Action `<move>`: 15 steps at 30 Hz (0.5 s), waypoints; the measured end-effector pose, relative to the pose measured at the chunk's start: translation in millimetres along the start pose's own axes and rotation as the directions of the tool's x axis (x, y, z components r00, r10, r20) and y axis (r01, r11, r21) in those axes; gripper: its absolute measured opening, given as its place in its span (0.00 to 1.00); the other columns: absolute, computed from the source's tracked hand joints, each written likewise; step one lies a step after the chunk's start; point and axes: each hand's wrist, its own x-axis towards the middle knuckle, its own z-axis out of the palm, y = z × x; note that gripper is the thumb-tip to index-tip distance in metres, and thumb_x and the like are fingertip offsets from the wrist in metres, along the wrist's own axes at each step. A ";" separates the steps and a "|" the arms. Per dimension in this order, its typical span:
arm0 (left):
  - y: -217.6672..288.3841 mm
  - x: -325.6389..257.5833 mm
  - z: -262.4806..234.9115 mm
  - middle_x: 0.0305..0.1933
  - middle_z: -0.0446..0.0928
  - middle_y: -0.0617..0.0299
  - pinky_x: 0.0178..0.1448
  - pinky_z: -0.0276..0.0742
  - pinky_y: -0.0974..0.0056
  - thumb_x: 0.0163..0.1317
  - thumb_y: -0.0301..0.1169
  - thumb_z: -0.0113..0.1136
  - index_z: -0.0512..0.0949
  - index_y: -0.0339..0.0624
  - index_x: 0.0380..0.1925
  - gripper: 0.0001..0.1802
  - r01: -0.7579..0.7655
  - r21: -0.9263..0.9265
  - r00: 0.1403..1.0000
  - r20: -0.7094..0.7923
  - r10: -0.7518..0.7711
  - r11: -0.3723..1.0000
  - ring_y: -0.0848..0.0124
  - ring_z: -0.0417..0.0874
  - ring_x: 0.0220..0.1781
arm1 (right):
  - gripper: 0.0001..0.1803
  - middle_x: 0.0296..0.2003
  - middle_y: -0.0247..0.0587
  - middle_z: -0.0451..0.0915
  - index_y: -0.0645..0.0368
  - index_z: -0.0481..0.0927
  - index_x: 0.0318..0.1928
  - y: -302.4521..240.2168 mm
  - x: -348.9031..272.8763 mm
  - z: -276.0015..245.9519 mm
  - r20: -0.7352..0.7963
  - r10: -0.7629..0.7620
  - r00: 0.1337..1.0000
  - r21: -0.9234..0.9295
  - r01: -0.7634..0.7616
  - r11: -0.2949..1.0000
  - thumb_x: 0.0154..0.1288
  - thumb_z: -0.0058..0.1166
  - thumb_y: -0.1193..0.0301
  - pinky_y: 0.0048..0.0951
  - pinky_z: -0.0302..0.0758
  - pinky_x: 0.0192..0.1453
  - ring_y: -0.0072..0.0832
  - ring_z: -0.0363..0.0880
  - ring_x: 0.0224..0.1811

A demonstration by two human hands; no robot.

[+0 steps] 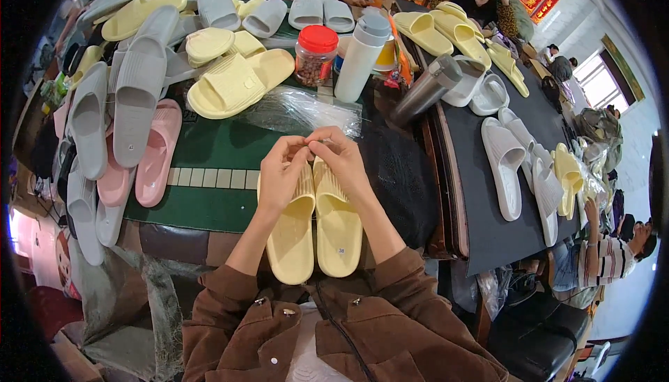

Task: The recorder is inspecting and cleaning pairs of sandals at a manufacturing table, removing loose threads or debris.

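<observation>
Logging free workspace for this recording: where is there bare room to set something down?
The flat green mat is bare between the glossy pink slippers, the left hand and the row of cream rectangular tiles. The matte black tabletop is bare between its brown edge and the ribbed white slippers. Crowded: upper left, where grey slippers and yellow slippers overlap.

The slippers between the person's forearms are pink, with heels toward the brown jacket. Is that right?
The colour is wrong: the head view shows the slippers between the forearms are pale yellow, with heels toward the brown jacket.
</observation>
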 end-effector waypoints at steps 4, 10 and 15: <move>-5.8 1.5 -5.4 0.35 0.79 0.63 0.44 0.74 0.72 0.65 0.22 0.53 0.76 0.34 0.40 0.05 0.017 -0.026 0.999 0.033 -0.016 1.000 0.79 0.78 0.37 | 0.05 0.42 0.30 0.74 0.60 0.79 0.40 -0.8 0.2 -2.1 0.046 0.031 0.998 -0.009 -0.031 0.999 0.63 0.57 0.75 0.22 0.71 0.48 0.18 0.74 0.43; -4.1 1.5 -3.8 0.35 0.79 0.64 0.43 0.74 0.72 0.65 0.22 0.54 0.76 0.34 0.39 0.05 0.036 -0.031 0.999 0.031 -0.035 0.999 0.79 0.77 0.37 | 0.04 0.42 0.30 0.74 0.59 0.78 0.39 5.1 1.3 -4.4 0.062 0.016 0.998 -0.062 -0.012 0.998 0.63 0.57 0.77 0.22 0.71 0.49 0.18 0.74 0.43; -7.2 0.3 -6.5 0.34 0.77 0.64 0.41 0.73 0.72 0.63 0.21 0.56 0.77 0.34 0.36 0.03 -0.010 0.072 1.000 0.008 0.010 0.997 0.79 0.76 0.35 | 0.05 0.42 0.30 0.74 0.59 0.78 0.40 3.2 1.0 -2.7 0.045 0.010 0.999 -0.044 -0.008 0.999 0.63 0.56 0.77 0.22 0.71 0.49 0.18 0.74 0.42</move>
